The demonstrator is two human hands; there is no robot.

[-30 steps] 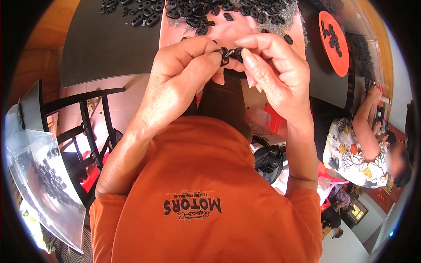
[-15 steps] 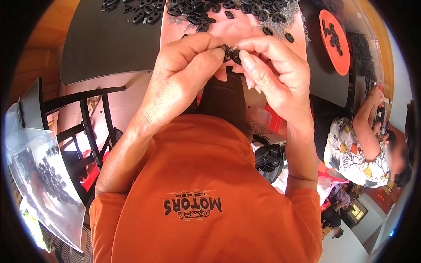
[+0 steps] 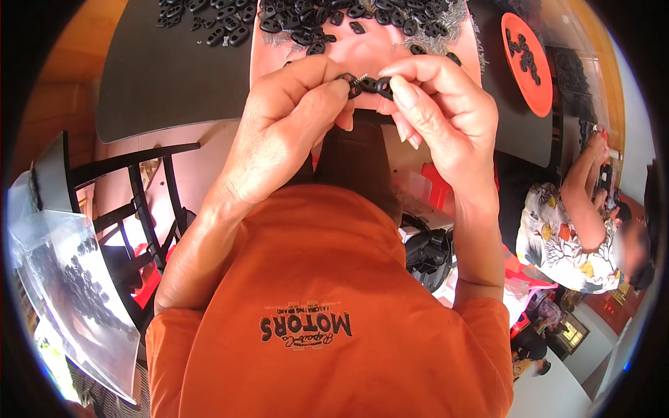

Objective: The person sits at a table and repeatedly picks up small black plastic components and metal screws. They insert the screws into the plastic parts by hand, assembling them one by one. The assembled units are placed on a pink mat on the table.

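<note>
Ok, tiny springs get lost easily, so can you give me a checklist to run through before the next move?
1. Left hand grip on the left black part: ok, pinched between thumb and finger.
2. Right hand grip on the right black part: ok, also pinched.
3. Small spring in sight: ok, it shows between the hands, tilted.
4. Spring covered: not ok, its coils are exposed.
5. Spring's lower end seated: cannot tell, too small to make out.
6. Spare springs at hand: ok, a loose heap lies beyond the right hand on the pink sheet.
</note>
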